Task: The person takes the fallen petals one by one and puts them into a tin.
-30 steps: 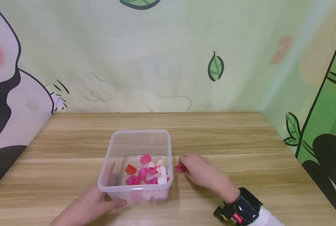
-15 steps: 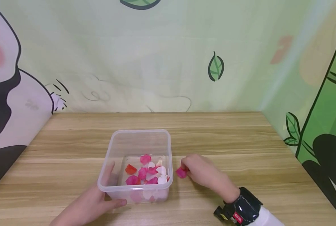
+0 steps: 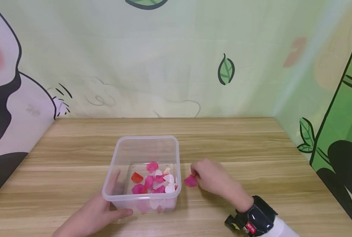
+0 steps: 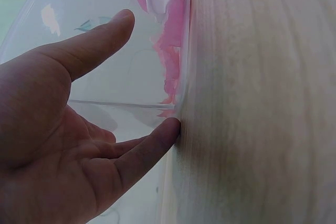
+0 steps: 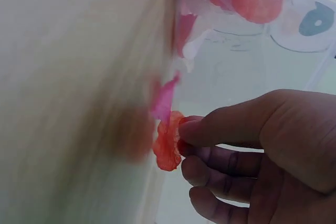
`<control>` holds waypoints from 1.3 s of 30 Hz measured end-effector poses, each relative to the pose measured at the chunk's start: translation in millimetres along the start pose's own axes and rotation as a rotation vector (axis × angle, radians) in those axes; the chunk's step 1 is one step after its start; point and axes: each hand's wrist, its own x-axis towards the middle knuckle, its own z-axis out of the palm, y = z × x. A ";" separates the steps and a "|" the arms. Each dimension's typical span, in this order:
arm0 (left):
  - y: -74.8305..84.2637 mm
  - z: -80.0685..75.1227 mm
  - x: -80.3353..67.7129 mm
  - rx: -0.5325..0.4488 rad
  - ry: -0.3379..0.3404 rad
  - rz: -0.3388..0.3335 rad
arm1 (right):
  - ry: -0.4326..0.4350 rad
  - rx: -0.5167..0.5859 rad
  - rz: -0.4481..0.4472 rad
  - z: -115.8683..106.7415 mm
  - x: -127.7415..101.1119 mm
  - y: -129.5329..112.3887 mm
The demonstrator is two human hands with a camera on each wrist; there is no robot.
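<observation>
A clear plastic box (image 3: 112, 198) stands on the table with several pink, white and red petals inside. My left hand (image 3: 94, 209) rests against its near left corner, thumb along the front wall and fingers by the left side. In the left wrist view, the left hand (image 4: 68, 129) has its thumb and fingers spread, mostly straight. Right of the box, my right hand (image 3: 213, 176) pinches a red petal (image 5: 167, 148) between thumb and fingertips. A pink petal (image 3: 190, 180) lies just by those fingertips; whether it touches the red one I cannot tell.
The wood-grain table (image 3: 235, 141) reaches back to a printed cloth backdrop (image 3: 170, 65) with leaf and panda drawings. On the right wrist sits a black strapped camera (image 3: 254, 217). The box wall stands close to the right fingertips.
My right hand has drawn slightly right, away from the box. The pink petal, earlier at its fingertips, now lies flatter beside them. My left hand and the box stay in place.
</observation>
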 end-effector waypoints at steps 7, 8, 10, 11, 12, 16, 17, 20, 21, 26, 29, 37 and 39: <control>0.0 0.3 0.3 -0.002 0.001 0.019 | 0.047 0.063 -0.007 -11.2 -2.3 -0.8; -0.1 0.5 0.3 0.000 0.002 0.024 | 0.049 0.072 -0.002 -13.0 -2.8 -1.1; -0.2 0.6 0.2 0.004 0.003 0.029 | 0.057 0.087 0.003 -16.6 -3.9 -1.6; -0.1 0.5 0.1 0.003 0.003 0.032 | 0.065 0.092 0.004 -17.5 -4.2 -1.6; 0.0 0.3 0.1 0.001 0.003 0.033 | 0.074 0.100 0.007 -18.8 -4.5 -1.9; 0.5 0.1 -0.2 -0.001 0.003 0.032 | 0.124 0.115 -0.003 -23.1 -5.4 -3.7; 0.6 0.1 -0.1 -0.002 0.003 0.032 | 0.139 0.122 -0.012 -24.3 -5.8 -4.3; 0.7 0.3 0.3 0.002 0.006 0.034 | 0.175 0.132 -0.033 -28.5 -6.7 -6.4; 0.7 0.5 0.4 -0.001 0.007 0.034 | 0.188 0.134 -0.040 -29.4 -6.9 -6.8; 0.5 0.3 0.7 0.011 0.003 0.010 | 0.228 0.142 -0.054 -32.1 -7.2 -8.8; 0.3 -0.2 1.5 0.003 -0.007 -0.012 | 0.246 0.146 -0.061 -33.9 -7.7 -10.3; -1.1 -0.1 1.8 -0.013 -0.010 -0.006 | 0.270 0.150 -0.079 -37.6 -9.2 -11.8; -1.3 -0.2 1.9 -0.019 -0.012 -0.007 | 0.291 0.163 -0.081 -38.9 -9.6 -12.6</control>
